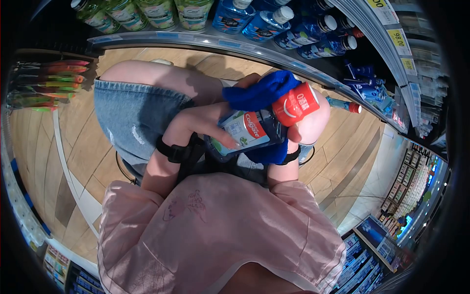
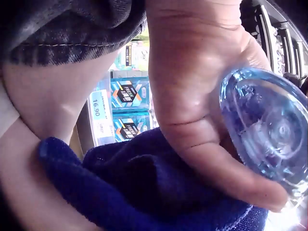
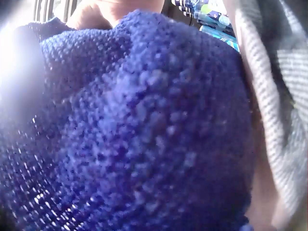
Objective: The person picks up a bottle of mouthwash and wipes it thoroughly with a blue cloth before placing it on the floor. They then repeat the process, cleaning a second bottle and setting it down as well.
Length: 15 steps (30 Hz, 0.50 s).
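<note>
A dark mouthwash bottle (image 1: 264,125) with a Colgate label lies tilted over the lap, its red-wrapped cap (image 1: 295,104) towards the right. My left hand (image 1: 203,121) grips it near the base, thumb along the label. In the left wrist view the bottle's clear blue bottom (image 2: 269,127) shows beside the palm. A blue cloth (image 1: 269,89) drapes behind and around the bottle's neck end. My right hand (image 1: 294,134) holds the bottle's neck end with the cloth; its thumb shows below the cap, the rest hidden. Cloth (image 3: 144,120) fills most of the right wrist view.
Ahead runs a shelf edge (image 1: 196,40) lined with green bottles (image 1: 159,12) and blue bottles (image 1: 267,24). Toothbrush-like packs (image 1: 369,85) lie at its right. Colourful packages (image 1: 54,83) hang at left. Bent knees are close under the hands, above the wooden floor (image 1: 44,142).
</note>
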Each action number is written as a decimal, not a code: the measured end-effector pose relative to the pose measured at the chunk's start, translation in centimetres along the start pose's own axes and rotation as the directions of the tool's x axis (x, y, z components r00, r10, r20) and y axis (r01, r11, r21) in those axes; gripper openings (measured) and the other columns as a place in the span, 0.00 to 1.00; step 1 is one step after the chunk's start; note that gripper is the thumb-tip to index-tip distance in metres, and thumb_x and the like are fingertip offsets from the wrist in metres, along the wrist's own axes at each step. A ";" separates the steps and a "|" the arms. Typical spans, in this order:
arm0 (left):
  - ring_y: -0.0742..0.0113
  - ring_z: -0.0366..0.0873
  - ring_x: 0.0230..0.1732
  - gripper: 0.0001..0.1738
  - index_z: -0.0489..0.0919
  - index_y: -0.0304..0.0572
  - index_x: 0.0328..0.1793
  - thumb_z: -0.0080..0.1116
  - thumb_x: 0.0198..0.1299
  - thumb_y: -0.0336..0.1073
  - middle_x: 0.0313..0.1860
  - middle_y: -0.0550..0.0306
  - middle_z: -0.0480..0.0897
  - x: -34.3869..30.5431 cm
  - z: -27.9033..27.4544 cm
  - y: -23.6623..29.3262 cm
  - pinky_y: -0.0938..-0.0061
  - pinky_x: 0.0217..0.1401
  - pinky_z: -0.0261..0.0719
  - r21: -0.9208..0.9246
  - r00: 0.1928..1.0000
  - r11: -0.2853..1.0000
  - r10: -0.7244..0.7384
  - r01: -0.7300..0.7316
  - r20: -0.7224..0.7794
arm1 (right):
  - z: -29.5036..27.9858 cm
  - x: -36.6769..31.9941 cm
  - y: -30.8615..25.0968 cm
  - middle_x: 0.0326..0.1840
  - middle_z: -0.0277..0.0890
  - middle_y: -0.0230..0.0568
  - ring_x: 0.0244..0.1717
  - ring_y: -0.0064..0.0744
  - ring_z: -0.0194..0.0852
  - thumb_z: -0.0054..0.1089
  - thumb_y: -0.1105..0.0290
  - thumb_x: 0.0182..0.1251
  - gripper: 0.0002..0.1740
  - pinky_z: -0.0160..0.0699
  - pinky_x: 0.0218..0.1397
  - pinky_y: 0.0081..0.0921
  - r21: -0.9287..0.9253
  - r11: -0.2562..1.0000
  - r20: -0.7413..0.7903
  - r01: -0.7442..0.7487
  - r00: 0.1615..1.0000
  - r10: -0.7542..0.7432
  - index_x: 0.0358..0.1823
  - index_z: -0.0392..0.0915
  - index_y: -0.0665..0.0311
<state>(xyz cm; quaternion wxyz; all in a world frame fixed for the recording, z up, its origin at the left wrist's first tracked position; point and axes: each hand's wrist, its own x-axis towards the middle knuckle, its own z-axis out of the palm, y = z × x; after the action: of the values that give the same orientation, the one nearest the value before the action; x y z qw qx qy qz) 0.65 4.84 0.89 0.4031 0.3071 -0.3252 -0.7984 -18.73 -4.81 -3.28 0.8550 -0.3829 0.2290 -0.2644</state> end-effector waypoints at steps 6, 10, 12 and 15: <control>0.67 0.73 0.44 0.34 0.70 0.29 0.51 0.68 0.34 0.37 0.43 0.51 0.77 0.7 -1.4 -1.9 0.77 0.50 0.68 -0.002 0.981 0.993 0.114 -0.116 -0.157 | 6.5 0.3 -3.4 0.49 0.69 0.41 0.47 0.33 0.70 0.58 0.43 0.47 0.41 0.70 0.51 0.29 0.188 0.981 -0.100 0.038 0.995 -0.019 0.54 0.61 0.67; 0.69 0.75 0.40 0.30 0.73 0.30 0.47 0.68 0.35 0.37 0.39 0.52 0.78 0.7 -0.4 0.1 0.77 0.46 0.70 0.128 0.934 0.988 0.122 -0.082 -0.336 | 7.1 2.3 -3.2 0.47 0.70 0.39 0.45 0.32 0.71 0.53 0.41 0.51 0.39 0.72 0.49 0.28 0.184 0.980 -0.137 0.077 0.989 -0.052 0.53 0.62 0.67; 0.69 0.75 0.40 0.29 0.73 0.30 0.47 0.68 0.36 0.35 0.39 0.53 0.78 1.5 -1.1 -0.8 0.77 0.45 0.71 0.104 0.925 0.981 0.187 -0.161 -0.331 | 5.1 3.9 -2.2 0.47 0.70 0.40 0.46 0.31 0.71 0.47 0.37 0.51 0.40 0.72 0.50 0.30 0.074 0.985 -0.099 0.155 0.984 -0.148 0.54 0.61 0.66; 0.70 0.75 0.40 0.28 0.73 0.30 0.47 0.68 0.37 0.34 0.40 0.53 0.78 2.2 -1.5 -1.3 0.77 0.44 0.72 0.226 0.870 0.947 0.304 -0.230 -0.388 | 4.2 4.7 -2.4 0.51 0.68 0.41 0.50 0.32 0.69 0.44 0.36 0.53 0.41 0.70 0.53 0.32 0.012 0.977 -0.089 0.212 0.974 -0.210 0.56 0.59 0.65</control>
<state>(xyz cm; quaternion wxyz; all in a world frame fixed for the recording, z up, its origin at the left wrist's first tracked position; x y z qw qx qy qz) 0.11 3.18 -1.53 0.5417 0.4564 -0.3388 -0.6192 -13.32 -6.88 0.20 0.8154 -0.3838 0.2214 -0.3725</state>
